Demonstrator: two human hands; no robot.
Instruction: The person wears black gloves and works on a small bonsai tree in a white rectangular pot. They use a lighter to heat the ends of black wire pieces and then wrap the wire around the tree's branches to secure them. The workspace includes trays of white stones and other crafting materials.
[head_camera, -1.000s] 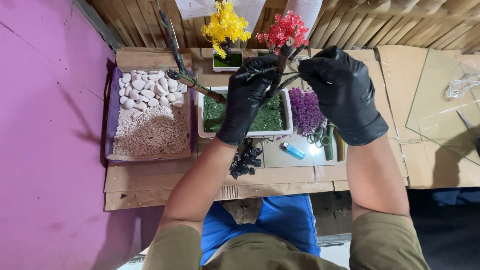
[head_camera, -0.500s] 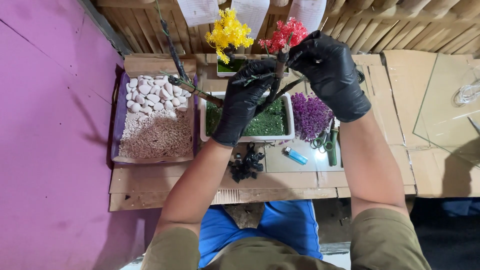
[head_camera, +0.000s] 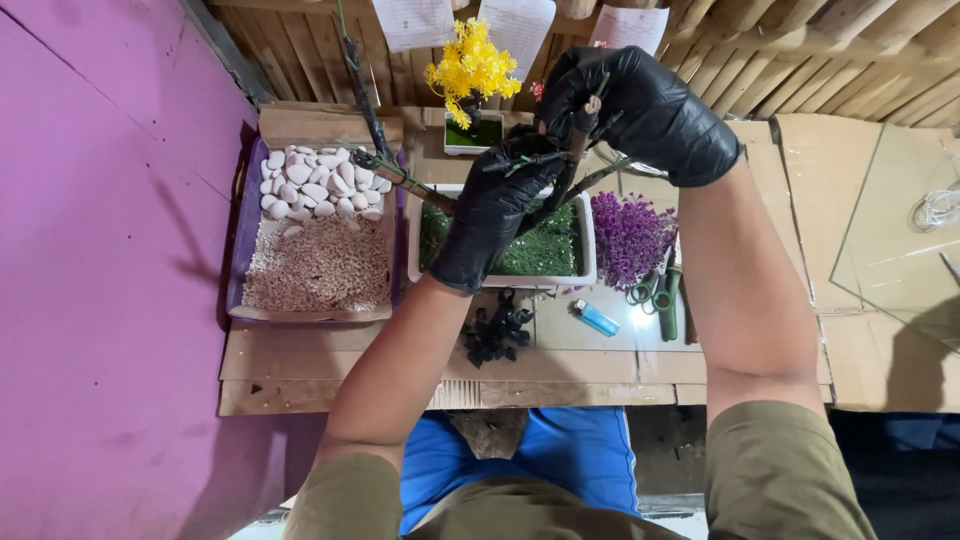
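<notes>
Both my hands wear black gloves and hold a small brown artificial tree (head_camera: 570, 160) with bare branches. My left hand (head_camera: 490, 210) grips its trunk and lower branches above a white rectangular pot of green moss (head_camera: 555, 255). My right hand (head_camera: 645, 105) is closed around the top of the trunk, higher and further back. One long branch (head_camera: 385, 170) sticks out to the left over the tray.
A cardboard tray (head_camera: 315, 240) at the left holds white pebbles and brown gravel. A yellow artificial tree in a pot (head_camera: 470, 75) stands behind. Purple flowers (head_camera: 630, 235), green scissors (head_camera: 655, 295), a blue lighter (head_camera: 597, 318) and black bits (head_camera: 495, 335) lie near the front.
My hands have lifted the tree higher and a little further back. The red flowers that showed beside my right hand are now almost hidden behind it.
</notes>
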